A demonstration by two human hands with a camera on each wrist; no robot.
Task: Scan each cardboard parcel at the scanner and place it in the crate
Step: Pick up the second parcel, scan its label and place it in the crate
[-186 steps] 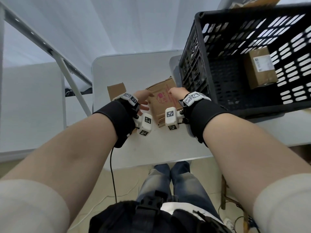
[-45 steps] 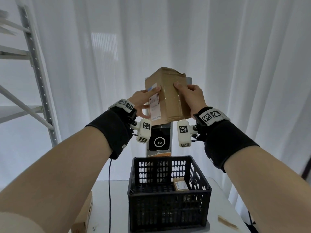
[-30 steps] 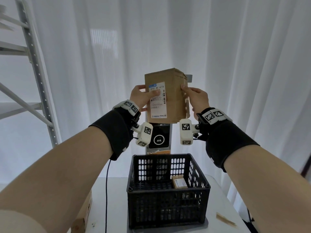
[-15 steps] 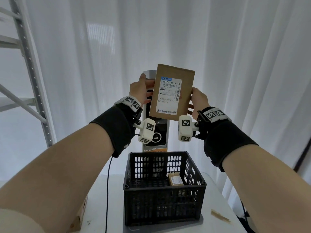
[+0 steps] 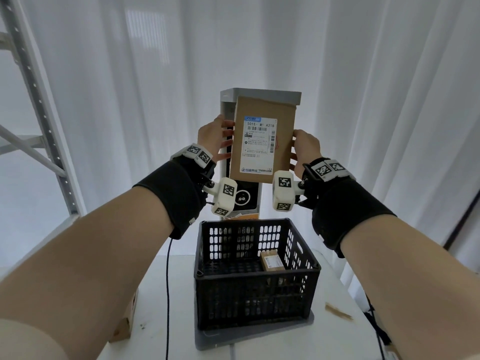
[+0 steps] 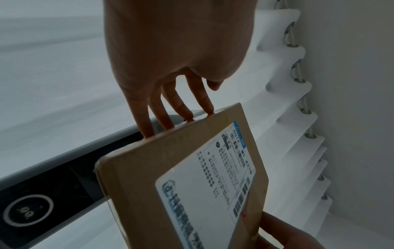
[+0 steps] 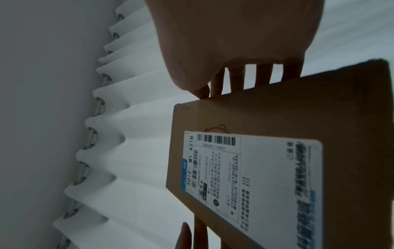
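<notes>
- White rectangular table (image 5: pixel 335 289): carries everything below; a torn cardboard scrap (image 5: pixel 339 311) lies near its right edge, a brown carton (image 5: pixel 127 320) overhangs its left edge.
- Tall grey upright scanner with a black glass front (image 5: pixel 244 198): stands at the table's far edge, directly behind the crate; its ringed lens shows below the held parcel.
- Black perforated plastic crate (image 5: pixel 255 289): sits on a grey mat mid-table, in front of the scanner.
- Flat brown cardboard parcel with a white printed shipping label (image 5: pixel 262 141): held upright in the air in front of the scanner's upper part, above the crate, label facing the wearer, away from the scanner. Judged light and stiff; thin walls likely dent under a hard squeeze; plain cardboard gives fair friction. Best held by the two long side edges, clear of the barcode.
- Small brown cardboard parcel with a white label (image 5: pixel 271 263): lies inside the crate, toward its right wall.
- Left hand (image 5: pixel 214 137): fingers nearly straight, tips pressing the parcel's left edge.
- Right hand (image 5: pixel 305 149): fingers extended along the right edge, thumb beside them, clamping the parcel between both hands.
</notes>
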